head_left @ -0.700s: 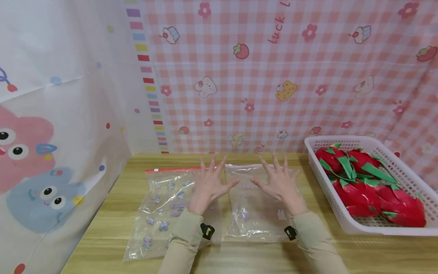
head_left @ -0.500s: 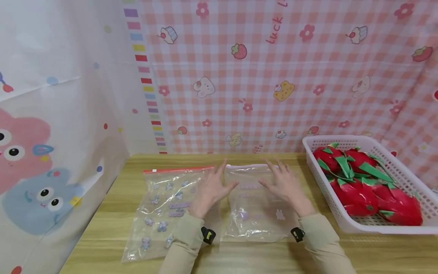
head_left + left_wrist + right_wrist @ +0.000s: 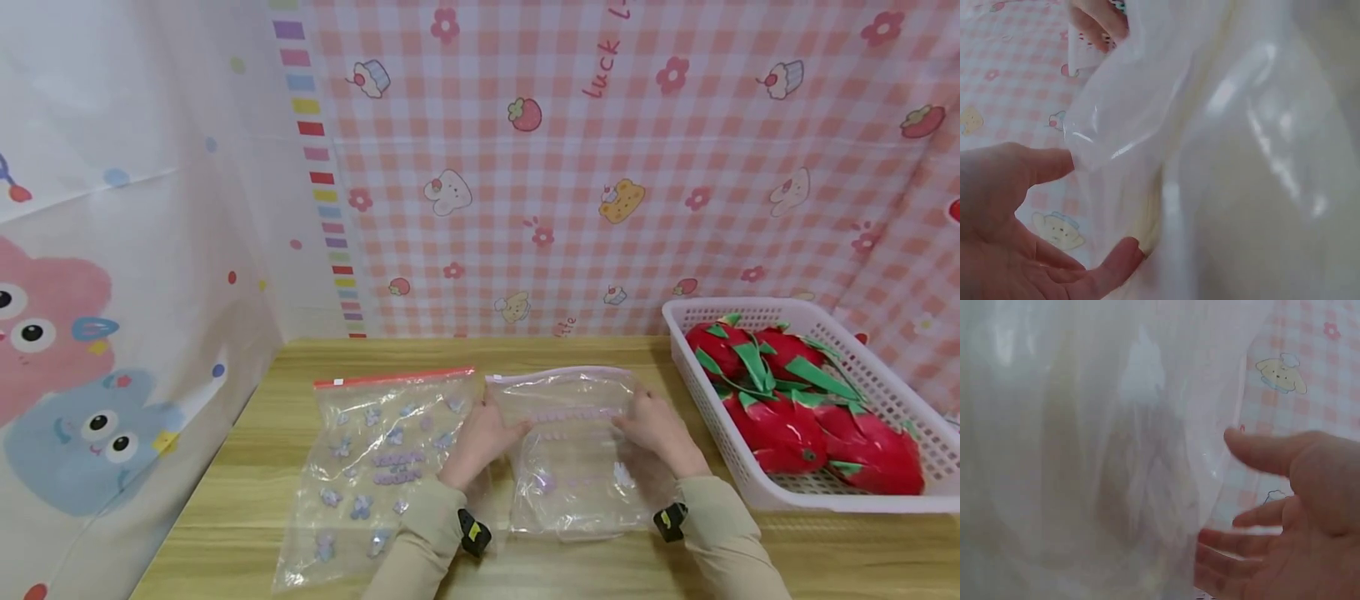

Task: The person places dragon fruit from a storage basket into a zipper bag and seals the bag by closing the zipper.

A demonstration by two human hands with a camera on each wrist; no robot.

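Note:
A clear zip bag [image 3: 570, 467] with a lilac zip strip and purple print lies in the middle of the table in the head view, its upper part bulging. My left hand [image 3: 483, 437] is at its left side; in the left wrist view the thumb and a fingertip touch the plastic edge, spread apart. On the bag's right side is my right hand [image 3: 660, 429], its thumb apart from the fingers, whose tips meet the edge in the right wrist view. Left of it lies a second clear zip bag [image 3: 352, 467] with a red zip strip and small printed figures.
A white perforated basket [image 3: 750, 492] stands at the right, holding several red dragon fruits [image 3: 783, 437] with green leaves. Behind the wooden table [image 3: 232, 475] hangs a pink checked cloth [image 3: 480, 142], and a white printed cloth [image 3: 187, 275] hangs at the left.
Both hands have come down to the sides of the lilac-zip bag, their spread fingers drawing in. That bag's top has bulged up, and the red-zip bag has shifted slightly.

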